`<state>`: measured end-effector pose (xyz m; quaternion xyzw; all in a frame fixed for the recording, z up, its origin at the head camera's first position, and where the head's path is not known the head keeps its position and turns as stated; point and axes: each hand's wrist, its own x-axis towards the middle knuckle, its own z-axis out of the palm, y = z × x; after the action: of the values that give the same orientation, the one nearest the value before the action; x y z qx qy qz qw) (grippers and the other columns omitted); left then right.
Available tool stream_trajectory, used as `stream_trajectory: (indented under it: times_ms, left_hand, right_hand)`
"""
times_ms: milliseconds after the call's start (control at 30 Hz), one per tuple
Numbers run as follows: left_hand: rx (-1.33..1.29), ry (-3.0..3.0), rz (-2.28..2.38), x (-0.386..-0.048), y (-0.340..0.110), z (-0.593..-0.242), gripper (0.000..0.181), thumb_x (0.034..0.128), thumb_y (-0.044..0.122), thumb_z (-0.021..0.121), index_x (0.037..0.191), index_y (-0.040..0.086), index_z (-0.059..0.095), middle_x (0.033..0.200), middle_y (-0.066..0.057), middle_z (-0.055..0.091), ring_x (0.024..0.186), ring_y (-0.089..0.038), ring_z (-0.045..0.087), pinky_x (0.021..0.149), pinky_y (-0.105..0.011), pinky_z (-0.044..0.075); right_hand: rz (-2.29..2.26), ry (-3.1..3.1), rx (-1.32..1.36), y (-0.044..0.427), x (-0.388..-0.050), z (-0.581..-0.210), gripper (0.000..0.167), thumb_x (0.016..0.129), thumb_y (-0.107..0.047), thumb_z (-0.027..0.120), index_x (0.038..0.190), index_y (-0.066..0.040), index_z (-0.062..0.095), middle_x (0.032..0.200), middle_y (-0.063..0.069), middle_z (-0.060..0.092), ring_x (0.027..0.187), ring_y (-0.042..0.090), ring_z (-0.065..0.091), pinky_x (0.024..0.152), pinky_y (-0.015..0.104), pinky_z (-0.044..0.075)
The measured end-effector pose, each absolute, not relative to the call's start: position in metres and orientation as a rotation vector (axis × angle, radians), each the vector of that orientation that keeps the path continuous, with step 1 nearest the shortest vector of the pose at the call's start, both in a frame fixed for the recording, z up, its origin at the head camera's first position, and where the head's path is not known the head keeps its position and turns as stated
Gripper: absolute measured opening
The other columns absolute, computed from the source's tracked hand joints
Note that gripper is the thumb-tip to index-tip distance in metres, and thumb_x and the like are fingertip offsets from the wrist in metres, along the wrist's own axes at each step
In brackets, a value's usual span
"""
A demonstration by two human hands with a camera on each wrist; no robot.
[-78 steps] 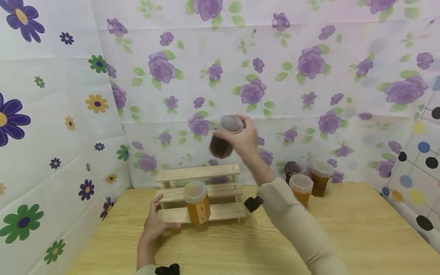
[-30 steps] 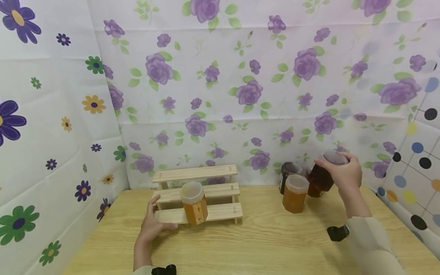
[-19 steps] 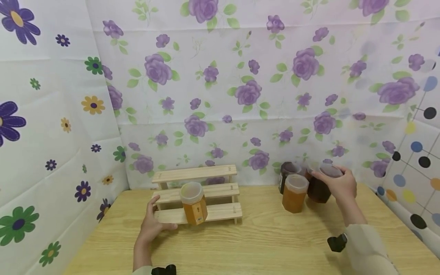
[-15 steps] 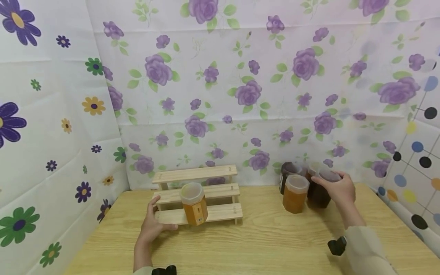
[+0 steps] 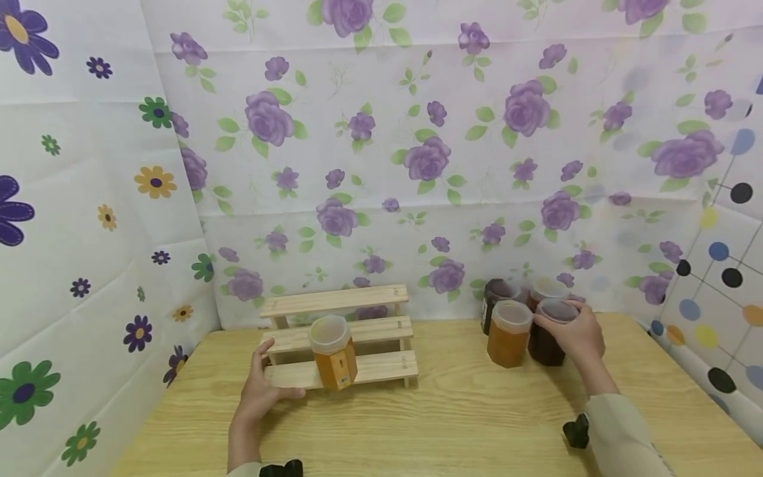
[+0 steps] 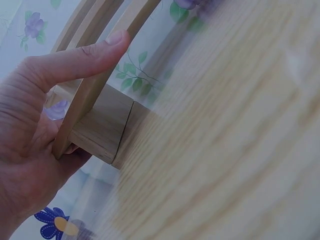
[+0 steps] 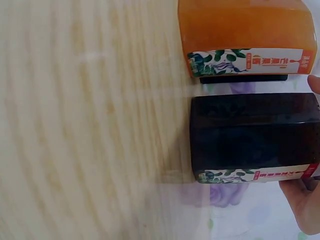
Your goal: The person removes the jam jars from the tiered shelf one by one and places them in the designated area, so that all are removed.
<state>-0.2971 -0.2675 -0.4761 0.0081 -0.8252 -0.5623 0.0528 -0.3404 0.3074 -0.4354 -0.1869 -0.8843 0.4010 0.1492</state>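
Note:
My left hand (image 5: pixel 257 392) grips the left end of a small three-step wooden display rack (image 5: pixel 381 368). In the left wrist view, its thumb (image 6: pixel 95 60) lies along the front board. On the rack's lowest step stands an amber jar (image 5: pixel 335 361) with a pale lid. At the right, my right hand (image 5: pixel 579 336) holds a dark jam jar (image 5: pixel 545 346) round its top. The right wrist view shows this jar (image 7: pixel 250 135) upright on or just at the tabletop, beside an orange jam jar (image 7: pixel 245 27). Part of the lid is hidden by my fingers.
Behind the held jar stands a brown jar (image 5: pixel 544 289), mostly hidden. Left of it are the orange jar (image 5: pixel 508 343) and a dark jar (image 5: pixel 495 301) with a label. A floral cloth (image 5: pixel 357 165) hangs behind the wooden table (image 5: pixel 429 424).
My right hand has carried the dark jam jar from above the rack rightward and down, in front of the brown jar. My left hand keeps its grip on the rack.

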Motion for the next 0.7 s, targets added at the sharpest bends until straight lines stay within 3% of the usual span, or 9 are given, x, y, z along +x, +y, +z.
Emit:
stream_trajectory:
  times_ms: [367, 700]
  left_hand:
    - [-0.003, -2.491, -1.714, -0.3, -0.268, -0.476, 0.126, 0.0621, 0.003, 0.09, 0.156, 0.021, 0.008, 0.158, -0.029, 0.013, 0.146, -0.049, 0.013, 0.111, -0.075, 0.014]
    - [0.014, -2.504, -1.717, -0.298, -0.268, -0.477, 0.126, 0.0613, 0.003, 0.09, 0.156, 0.022, 0.008, 0.158, -0.03, 0.013, 0.145, -0.051, 0.013, 0.11, -0.076, 0.014]
  right_hand:
    - [1.307, -2.478, -0.492, 0.313, -0.341, -0.441, 0.104, 0.077, -0.061, 0.073, 0.151, -0.004, 0.026, 0.15, 0.03, 0.035, 0.132, 0.047, 0.039, 0.097, 0.06, 0.039]
    - [1.622, -2.342, -0.326, 0.317, -0.341, -0.447, 0.098, 0.085, -0.045, 0.073, 0.155, -0.006, 0.016, 0.159, 0.028, 0.018, 0.139, 0.045, 0.029, 0.111, 0.059, 0.034]
